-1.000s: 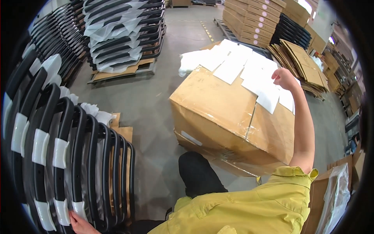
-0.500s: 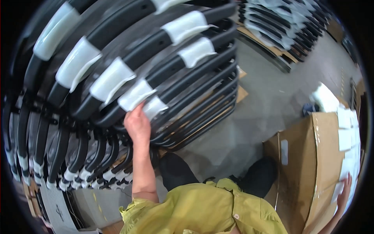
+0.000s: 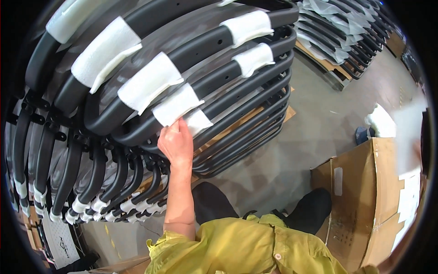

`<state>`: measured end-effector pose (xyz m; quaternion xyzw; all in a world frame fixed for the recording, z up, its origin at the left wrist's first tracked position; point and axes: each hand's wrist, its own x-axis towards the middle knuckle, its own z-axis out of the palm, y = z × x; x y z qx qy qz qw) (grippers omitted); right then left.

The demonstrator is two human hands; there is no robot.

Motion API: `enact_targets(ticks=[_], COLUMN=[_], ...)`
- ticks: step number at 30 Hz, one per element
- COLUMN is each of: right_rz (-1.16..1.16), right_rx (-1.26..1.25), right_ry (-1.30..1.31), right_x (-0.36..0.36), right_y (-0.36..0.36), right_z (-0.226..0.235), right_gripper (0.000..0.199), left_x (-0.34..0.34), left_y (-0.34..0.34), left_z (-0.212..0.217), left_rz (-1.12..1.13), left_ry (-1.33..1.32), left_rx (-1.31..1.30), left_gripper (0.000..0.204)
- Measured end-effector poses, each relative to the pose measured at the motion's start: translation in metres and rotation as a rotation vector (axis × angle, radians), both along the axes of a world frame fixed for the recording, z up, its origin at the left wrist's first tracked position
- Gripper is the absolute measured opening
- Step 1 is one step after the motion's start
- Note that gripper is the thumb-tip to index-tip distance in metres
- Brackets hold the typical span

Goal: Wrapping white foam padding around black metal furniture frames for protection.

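My left hand (image 3: pixel 175 144) has its fingers pinched at the lower edge of a white foam sheet (image 3: pixel 178 104), which is folded over a black bent metal tube frame (image 3: pixel 200 87). Just below it, another foam piece (image 3: pixel 198 123) wraps the tube underneath. At the right rim my right hand (image 3: pixel 416 151) is blurred and mostly hidden behind a white foam sheet (image 3: pixel 406 121) that it holds up in the air. More white sheets (image 3: pixel 408 194) lie on the cardboard box (image 3: pixel 351 196) below that hand.
Many black frames are stacked at the left, several with foam wraps (image 3: pixel 150 82). A second stack of frames (image 3: pixel 337 27) with clear film stands on a pallet at the far right. Grey floor (image 3: pixel 269 160) lies between stack and box. A white bundle (image 3: pixel 381 121) sits behind the box.
My right hand has risen from the sheets on the box, lifting a white sheet. My left hand stays at the foam edge, while the whole view has shifted slightly.
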<state>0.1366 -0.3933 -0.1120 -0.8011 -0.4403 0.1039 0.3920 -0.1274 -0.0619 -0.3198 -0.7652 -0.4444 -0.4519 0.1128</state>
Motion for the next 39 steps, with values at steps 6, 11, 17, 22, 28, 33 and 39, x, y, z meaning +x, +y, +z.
enact_targets(ticks=[6,11,17,22,28,33,39], right_rz=[0.429,0.531,0.614,0.643,0.663,0.534,0.406], right_rx=[-0.478,0.192,0.437,0.399,0.465,0.28,0.43], right_ry=[0.356,1.244,1.333,1.43,1.518,1.552,1.484], right_x=[0.009,0.013,-0.002,0.007,-0.014,-0.024,-0.012], right_y=[0.184,0.252,0.301,0.304,0.28,0.268,0.282], right_z=[-0.146,-0.28,-0.279,-0.274,-0.294,-0.312,-0.296], right_gripper=[0.028,0.017,0.018,0.019,0.022,0.02,0.015], left_x=[-0.022,0.016,0.116,0.127,0.125,0.124,0.121], left_y=[0.0,-0.034,-0.003,0.042,0.033,0.014,0.011], left_z=[0.002,0.021,0.054,0.023,0.029,0.023,0.005], left_rz=[-0.042,-0.511,-0.053,-0.14,-0.061,0.047,-0.34], left_ry=[0.008,0.241,0.547,0.266,0.363,0.437,0.276], left_rx=[-0.05,0.085,-0.764,-0.939,-0.786,-0.645,0.258], left_gripper=[0.022,0.027,0.039,0.047,0.047,0.035,0.008])
